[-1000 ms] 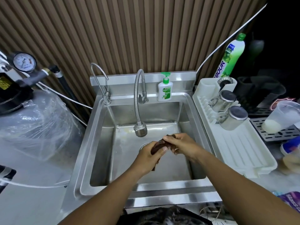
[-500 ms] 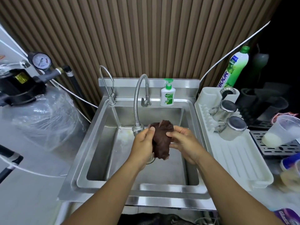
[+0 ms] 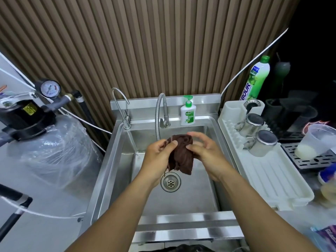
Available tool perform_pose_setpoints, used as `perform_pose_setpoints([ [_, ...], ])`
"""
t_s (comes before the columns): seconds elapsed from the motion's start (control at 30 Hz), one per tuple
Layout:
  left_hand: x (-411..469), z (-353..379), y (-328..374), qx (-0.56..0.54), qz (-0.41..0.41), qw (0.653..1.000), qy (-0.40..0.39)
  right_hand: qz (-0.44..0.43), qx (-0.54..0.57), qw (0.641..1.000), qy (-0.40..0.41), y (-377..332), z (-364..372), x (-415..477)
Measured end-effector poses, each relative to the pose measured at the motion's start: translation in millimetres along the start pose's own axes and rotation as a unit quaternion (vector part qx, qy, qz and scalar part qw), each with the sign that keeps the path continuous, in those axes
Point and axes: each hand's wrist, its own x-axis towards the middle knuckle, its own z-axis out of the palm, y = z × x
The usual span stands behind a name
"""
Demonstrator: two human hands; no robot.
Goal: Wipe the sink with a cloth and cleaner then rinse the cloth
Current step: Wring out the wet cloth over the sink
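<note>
A dark brown cloth [image 3: 181,155] hangs bunched over the steel sink [image 3: 116,160], above the round drain [image 3: 170,182]. My left hand [image 3: 158,157] pinches its upper left edge between thumb and fingers. My right hand [image 3: 205,151] holds its right side with the thumb, the fingers spread behind it. The flexible tap [image 3: 160,117] curves down just behind the cloth; its nozzle is hidden by my left hand and the cloth. No running water shows. A white pump bottle of hand wash [image 3: 188,113] stands on the sink's back ledge.
A thin second tap [image 3: 121,108] rises at the sink's back left. A white drying rack [image 3: 269,170] with two steel cups [image 3: 263,142] lies right of the sink. A green cleaner bottle [image 3: 256,79] stands behind it. A plastic-wrapped tank [image 3: 54,151] with a gauge is at left.
The cloth came up from low in the basin to the tap's height and now hangs more open. My right fingers have spread apart behind it.
</note>
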Motion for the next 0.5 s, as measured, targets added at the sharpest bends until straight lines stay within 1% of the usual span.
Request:
perform_pose_setpoints([
  [0.07,1.2,-3.3,3.0,0.009,0.016,1.0,0.011,-0.004,-0.004,0.998,0.056,-0.8,4.6,0.8],
  [0.1,1.1,-4.8,4.5,0.026,0.031,0.999,0.017,-0.007,-0.011,0.998,0.067,-1.0,6.9,-0.9],
  [0.17,1.9,-7.5,5.9,0.072,0.066,0.995,0.021,-0.028,-0.066,0.996,0.054,-0.3,9.8,-6.0],
  [0.23,4.1,-9.6,6.6,0.114,0.088,0.989,0.022,-0.033,-0.122,0.992,0.016,2.1,10.7,-8.0],
  [0.3,6.7,-11.9,9.4,0.119,0.087,0.989,0.019,-0.014,-0.065,0.998,0.009,1.3,8.6,-6.9],
  [0.4,12.0,-14.7,15.2,0.018,0.034,0.999,0.035,0.006,0.042,0.998,0.037,-5.9,0.7,-4.1],
  [0.43,11.3,-14.5,17.1,-0.011,0.017,0.999,0.031,0.004,0.058,0.998,0.037,-7.8,-1.0,-4.2],
  [0.5,10.1,-12.7,15.0,-0.031,0.009,0.999,-0.008,-0.009,0.071,0.997,0.029,-12.9,1.5,-4.7],
])
